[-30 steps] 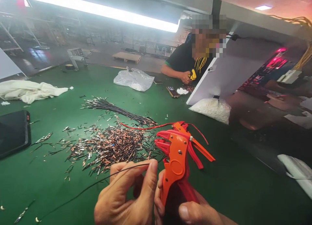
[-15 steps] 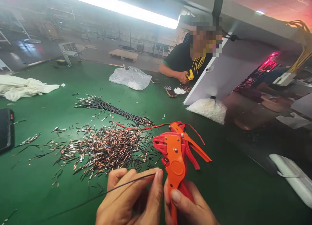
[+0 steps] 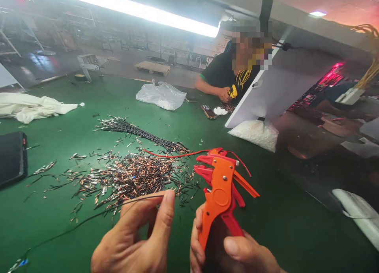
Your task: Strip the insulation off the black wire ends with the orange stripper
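Between thumb and forefinger, my left hand (image 3: 139, 233) pinches a thin black wire (image 3: 100, 213) close to its end; the rest trails off to the lower left. My right hand (image 3: 233, 245) is wrapped round the handles of an orange and red wire stripper (image 3: 217, 186), held upright with its jaws apart and pointing left. The wire's end is a short way left of the stripper, not touching it. Beyond the hands lie a heap of short black and copper wire scraps (image 3: 139, 174) and a bundle of black wires (image 3: 142, 135).
A second orange wire stripper (image 3: 245, 184) lies behind the held one, near a red wire (image 3: 177, 156). A phone (image 3: 12, 158) is at the left, a white cloth (image 3: 35, 107) behind it. Across the table (image 3: 281, 233), a co-worker (image 3: 219, 68) holds a yellow tool by a white panel (image 3: 263, 79).
My left hand has moved left, away from the stripper, with the wire. The stripper has shifted slightly right and up, its jaws and handles spread wider.
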`<action>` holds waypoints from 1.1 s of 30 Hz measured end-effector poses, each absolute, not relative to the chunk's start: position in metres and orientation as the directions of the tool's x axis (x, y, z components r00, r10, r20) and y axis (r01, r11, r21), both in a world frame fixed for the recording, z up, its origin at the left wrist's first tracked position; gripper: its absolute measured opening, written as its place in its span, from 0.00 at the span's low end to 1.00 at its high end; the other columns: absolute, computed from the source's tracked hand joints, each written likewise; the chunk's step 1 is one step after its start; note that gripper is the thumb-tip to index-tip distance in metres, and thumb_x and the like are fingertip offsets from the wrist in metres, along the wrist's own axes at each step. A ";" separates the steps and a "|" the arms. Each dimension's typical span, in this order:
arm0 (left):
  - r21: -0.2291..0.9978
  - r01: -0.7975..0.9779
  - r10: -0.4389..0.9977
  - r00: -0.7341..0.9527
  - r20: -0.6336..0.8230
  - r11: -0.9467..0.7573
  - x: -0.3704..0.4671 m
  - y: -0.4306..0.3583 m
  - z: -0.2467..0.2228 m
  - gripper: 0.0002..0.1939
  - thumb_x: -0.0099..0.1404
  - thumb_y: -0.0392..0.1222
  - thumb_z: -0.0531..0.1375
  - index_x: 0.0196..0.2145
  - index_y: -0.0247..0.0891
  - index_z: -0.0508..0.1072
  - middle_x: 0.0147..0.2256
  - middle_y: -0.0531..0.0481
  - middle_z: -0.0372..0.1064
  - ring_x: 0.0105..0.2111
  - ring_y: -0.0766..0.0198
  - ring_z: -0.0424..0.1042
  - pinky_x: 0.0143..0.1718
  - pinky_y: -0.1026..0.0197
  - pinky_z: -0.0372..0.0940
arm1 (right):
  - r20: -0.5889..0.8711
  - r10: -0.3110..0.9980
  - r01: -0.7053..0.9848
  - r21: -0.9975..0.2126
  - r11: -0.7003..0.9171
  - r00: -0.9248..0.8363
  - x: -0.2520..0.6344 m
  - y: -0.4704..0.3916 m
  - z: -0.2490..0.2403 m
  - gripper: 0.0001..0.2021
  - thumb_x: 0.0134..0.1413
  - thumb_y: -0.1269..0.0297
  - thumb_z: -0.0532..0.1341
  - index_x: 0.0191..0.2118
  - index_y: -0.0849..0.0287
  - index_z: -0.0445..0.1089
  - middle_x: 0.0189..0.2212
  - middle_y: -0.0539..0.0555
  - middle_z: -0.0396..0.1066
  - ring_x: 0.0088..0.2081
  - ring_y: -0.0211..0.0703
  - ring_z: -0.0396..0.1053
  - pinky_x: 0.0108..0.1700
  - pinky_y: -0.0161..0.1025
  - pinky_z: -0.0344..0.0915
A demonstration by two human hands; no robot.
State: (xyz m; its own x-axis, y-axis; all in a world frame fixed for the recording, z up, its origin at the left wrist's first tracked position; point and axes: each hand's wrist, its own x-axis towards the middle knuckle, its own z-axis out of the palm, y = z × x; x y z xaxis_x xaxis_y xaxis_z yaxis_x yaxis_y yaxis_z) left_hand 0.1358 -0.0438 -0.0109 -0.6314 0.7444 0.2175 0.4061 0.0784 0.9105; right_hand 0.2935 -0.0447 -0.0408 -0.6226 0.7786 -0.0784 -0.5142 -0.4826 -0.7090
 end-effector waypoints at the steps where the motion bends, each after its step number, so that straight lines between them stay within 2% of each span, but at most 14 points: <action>1: 0.913 0.402 0.760 -0.616 0.207 0.077 0.132 -0.042 -0.011 0.08 0.57 0.50 0.67 0.27 0.45 0.81 0.26 0.54 0.78 0.23 0.61 0.75 0.24 0.64 0.67 | -0.084 0.771 -0.506 -0.708 -0.492 -0.632 0.294 -0.045 -0.039 0.20 0.49 0.53 0.63 0.45 0.56 0.62 0.32 0.55 0.71 0.35 0.52 0.73 0.43 0.50 0.66; 5: 0.885 0.455 0.840 -0.516 0.169 0.101 0.120 -0.035 -0.013 0.10 0.55 0.53 0.68 0.25 0.45 0.81 0.23 0.53 0.76 0.21 0.61 0.74 0.24 0.63 0.65 | -0.100 0.793 -0.519 -0.705 -0.483 -0.602 0.301 -0.046 -0.038 0.19 0.48 0.54 0.62 0.44 0.59 0.66 0.32 0.57 0.72 0.35 0.53 0.73 0.41 0.50 0.66; 8: 0.828 0.546 0.852 -0.488 0.189 0.129 0.118 -0.030 -0.018 0.12 0.57 0.54 0.65 0.24 0.46 0.80 0.18 0.55 0.70 0.19 0.62 0.68 0.23 0.63 0.60 | -0.061 0.833 -0.568 -0.703 -0.427 -0.550 0.307 -0.041 -0.038 0.18 0.51 0.57 0.59 0.46 0.62 0.68 0.33 0.59 0.73 0.34 0.54 0.73 0.39 0.52 0.66; 11: 0.742 0.639 0.915 -0.393 0.091 0.201 0.115 -0.023 -0.022 0.16 0.61 0.55 0.60 0.22 0.46 0.77 0.14 0.55 0.63 0.16 0.63 0.62 0.20 0.63 0.54 | -0.053 0.861 -0.595 -0.701 -0.393 -0.506 0.311 -0.032 -0.035 0.17 0.52 0.60 0.58 0.47 0.62 0.68 0.34 0.59 0.74 0.35 0.56 0.74 0.40 0.54 0.67; 14: 0.463 0.822 0.941 -0.322 -0.103 0.332 0.111 -0.020 -0.020 0.18 0.64 0.53 0.57 0.21 0.46 0.75 0.16 0.52 0.68 0.17 0.59 0.65 0.20 0.62 0.51 | -0.077 0.881 -0.618 -0.684 -0.387 -0.466 0.315 -0.026 -0.032 0.16 0.53 0.63 0.56 0.47 0.62 0.69 0.34 0.59 0.75 0.35 0.55 0.74 0.41 0.54 0.67; 16: 0.262 0.921 0.953 -0.252 -0.169 0.290 0.113 -0.020 -0.020 0.20 0.66 0.52 0.55 0.19 0.45 0.74 0.18 0.48 0.72 0.20 0.55 0.69 0.21 0.61 0.49 | -0.090 0.887 -0.633 -0.668 -0.392 -0.454 0.316 -0.024 -0.030 0.15 0.53 0.64 0.57 0.45 0.61 0.70 0.33 0.58 0.74 0.35 0.54 0.73 0.42 0.55 0.66; 17: 0.210 0.949 0.964 -0.202 -0.172 0.237 0.115 -0.021 -0.020 0.20 0.67 0.51 0.55 0.21 0.44 0.74 0.19 0.48 0.72 0.21 0.54 0.71 0.22 0.60 0.50 | -0.091 0.891 -0.640 -0.664 -0.388 -0.446 0.317 -0.023 -0.029 0.14 0.52 0.64 0.57 0.45 0.61 0.70 0.33 0.57 0.74 0.34 0.54 0.73 0.42 0.55 0.66; 18: 0.196 0.966 0.978 -0.142 -0.152 0.171 0.119 -0.022 -0.021 0.18 0.68 0.49 0.55 0.24 0.44 0.75 0.21 0.48 0.73 0.23 0.53 0.73 0.23 0.60 0.51 | -0.087 0.896 -0.644 -0.666 -0.378 -0.436 0.318 -0.023 -0.028 0.14 0.53 0.64 0.58 0.45 0.61 0.70 0.32 0.56 0.73 0.34 0.54 0.73 0.43 0.55 0.66; 21: 0.272 0.959 0.997 0.082 -0.014 -0.075 0.136 -0.020 -0.028 0.05 0.67 0.40 0.59 0.36 0.43 0.76 0.29 0.48 0.74 0.33 0.52 0.74 0.32 0.57 0.61 | -0.066 0.911 -0.630 -0.702 -0.333 -0.407 0.320 -0.023 -0.027 0.15 0.54 0.64 0.58 0.46 0.62 0.70 0.33 0.57 0.74 0.35 0.54 0.73 0.43 0.55 0.66; 22: 0.289 0.947 0.990 0.138 0.021 -0.138 0.143 -0.018 -0.031 0.05 0.64 0.38 0.61 0.38 0.43 0.76 0.33 0.47 0.74 0.37 0.51 0.73 0.36 0.55 0.63 | -0.055 0.915 -0.626 -0.713 -0.316 -0.400 0.321 -0.024 -0.027 0.15 0.54 0.63 0.58 0.47 0.62 0.70 0.34 0.57 0.74 0.36 0.54 0.73 0.44 0.55 0.65; 25: 0.301 0.941 0.988 0.147 0.050 -0.155 0.159 -0.008 -0.038 0.07 0.61 0.33 0.63 0.37 0.40 0.78 0.39 0.42 0.70 0.42 0.49 0.68 0.40 0.52 0.65 | -0.037 0.917 -0.626 -0.720 -0.300 -0.398 0.321 -0.024 -0.025 0.16 0.53 0.63 0.58 0.48 0.60 0.70 0.35 0.58 0.75 0.37 0.55 0.73 0.45 0.54 0.65; 29: 0.321 0.941 0.994 0.088 0.068 -0.105 0.168 0.001 -0.046 0.07 0.63 0.31 0.60 0.36 0.37 0.78 0.38 0.41 0.68 0.41 0.50 0.65 0.40 0.52 0.65 | -0.009 0.907 -0.631 -0.715 -0.299 -0.420 0.319 -0.024 -0.022 0.16 0.53 0.65 0.59 0.48 0.58 0.69 0.35 0.57 0.75 0.39 0.55 0.73 0.48 0.57 0.65; 33: 0.368 0.921 0.990 0.102 0.094 -0.129 0.169 -0.003 -0.050 0.11 0.63 0.26 0.56 0.33 0.36 0.77 0.39 0.39 0.67 0.41 0.50 0.64 0.39 0.53 0.64 | 0.004 0.903 -0.633 -0.714 -0.299 -0.431 0.317 -0.023 -0.021 0.16 0.52 0.65 0.59 0.49 0.58 0.67 0.34 0.56 0.74 0.39 0.56 0.73 0.49 0.59 0.64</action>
State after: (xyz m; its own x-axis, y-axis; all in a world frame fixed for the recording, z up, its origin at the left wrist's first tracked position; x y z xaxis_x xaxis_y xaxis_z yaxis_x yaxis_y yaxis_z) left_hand 0.1693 -0.0025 -0.0502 0.1019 0.9904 0.0936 0.9209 -0.1295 0.3678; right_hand 0.3171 -0.0235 -0.0211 -0.4306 0.9025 0.0042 -0.6331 -0.2988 -0.7141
